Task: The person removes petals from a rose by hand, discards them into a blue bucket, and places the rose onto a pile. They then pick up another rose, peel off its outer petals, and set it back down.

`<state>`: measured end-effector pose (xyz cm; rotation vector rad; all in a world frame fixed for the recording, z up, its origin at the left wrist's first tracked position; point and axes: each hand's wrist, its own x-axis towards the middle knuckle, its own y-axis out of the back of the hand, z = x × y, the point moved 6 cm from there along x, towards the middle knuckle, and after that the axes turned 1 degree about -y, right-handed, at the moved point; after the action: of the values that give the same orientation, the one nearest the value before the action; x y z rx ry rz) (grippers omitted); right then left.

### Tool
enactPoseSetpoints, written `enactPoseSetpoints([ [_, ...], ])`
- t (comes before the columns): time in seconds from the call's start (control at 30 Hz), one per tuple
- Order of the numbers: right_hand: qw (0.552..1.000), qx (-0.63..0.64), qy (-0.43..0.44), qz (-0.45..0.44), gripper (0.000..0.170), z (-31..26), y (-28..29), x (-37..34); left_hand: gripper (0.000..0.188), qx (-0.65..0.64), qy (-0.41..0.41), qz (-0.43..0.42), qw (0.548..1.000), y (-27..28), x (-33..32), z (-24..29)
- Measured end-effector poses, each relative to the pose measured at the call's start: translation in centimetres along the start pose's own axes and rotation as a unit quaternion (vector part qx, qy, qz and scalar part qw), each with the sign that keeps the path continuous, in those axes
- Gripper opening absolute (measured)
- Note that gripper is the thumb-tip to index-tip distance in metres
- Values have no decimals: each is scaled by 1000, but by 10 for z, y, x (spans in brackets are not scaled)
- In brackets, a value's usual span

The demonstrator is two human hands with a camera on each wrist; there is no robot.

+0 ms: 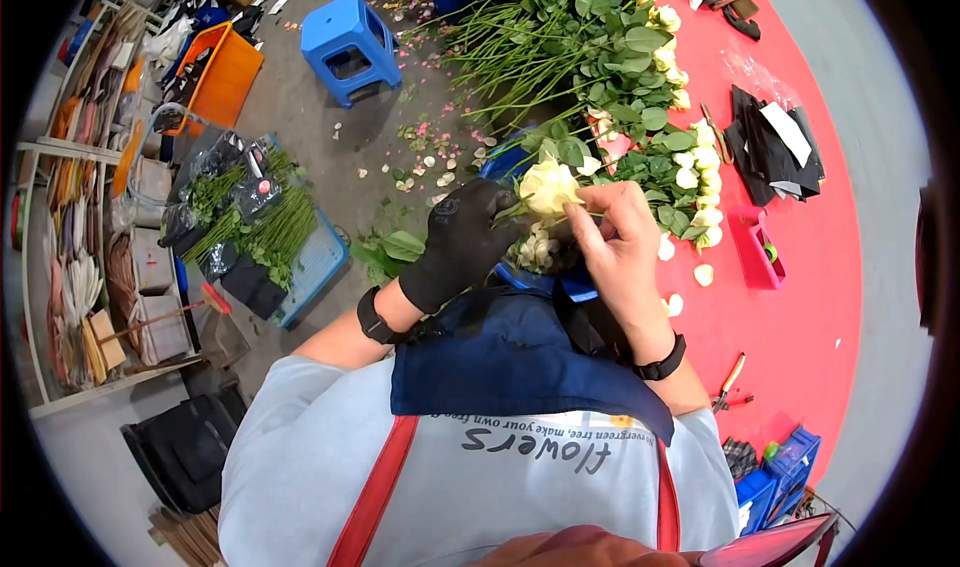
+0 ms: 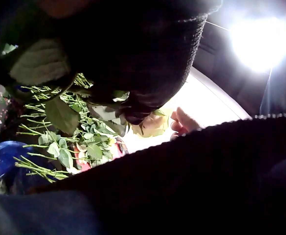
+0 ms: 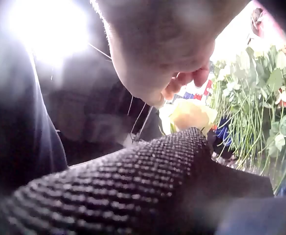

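A cream-white rose (image 1: 548, 187) is upright in front of the chest. My left hand (image 1: 465, 237), in a black glove, grips it just below the bloom. Bare and bent at the fingers, my right hand (image 1: 622, 252) pinches at the bloom's outer petals with thumb and forefinger. The right wrist view has the pale bloom (image 3: 192, 115) beyond a dark knitted glove cuff (image 3: 133, 171), thumb tip right at its rim. In the left wrist view the glove (image 2: 138, 54) covers much of the scene, and the rose (image 2: 155, 125) shows beside the right fingertips (image 2: 184, 120).
Below the hands is a blue bucket (image 1: 580, 289) with petals inside. Rows of leafy white roses (image 1: 640, 77) lie along the red table (image 1: 800, 317), with a pink tape dispenser (image 1: 757, 249) and pruning shears (image 1: 733, 382). A blue stool (image 1: 348, 42) stands on the petal-strewn floor.
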<state>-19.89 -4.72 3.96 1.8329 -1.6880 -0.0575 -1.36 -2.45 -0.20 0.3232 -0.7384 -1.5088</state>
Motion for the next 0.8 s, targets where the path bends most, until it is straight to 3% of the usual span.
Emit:
enactPoseSetpoints([
  [0.13,999,-20,18,-31,14,-1,-6,1,32,13,-2,3,1000,0,-1,-4],
  [0.27,990,41,116,-64,16,-14,-15,-3,29,10,44,-7,999,-3,-1,-11],
  [0.37,988,47,92,-119,16,-4,-24,-11,29,-72,67,10,995,-4,-2,-14],
  [0.47,992,64,53,-96,15,-6,-16,-9,30,-113,115,-45,986,-5,-2,-14],
  [0.53,991,105,-2,-88,13,-1,-11,-13,29,-130,101,-21,986,-4,-2,-15],
  [0.8,981,157,-45,-106,15,-5,12,-7,28,-89,42,41,994,10,-6,-10],
])
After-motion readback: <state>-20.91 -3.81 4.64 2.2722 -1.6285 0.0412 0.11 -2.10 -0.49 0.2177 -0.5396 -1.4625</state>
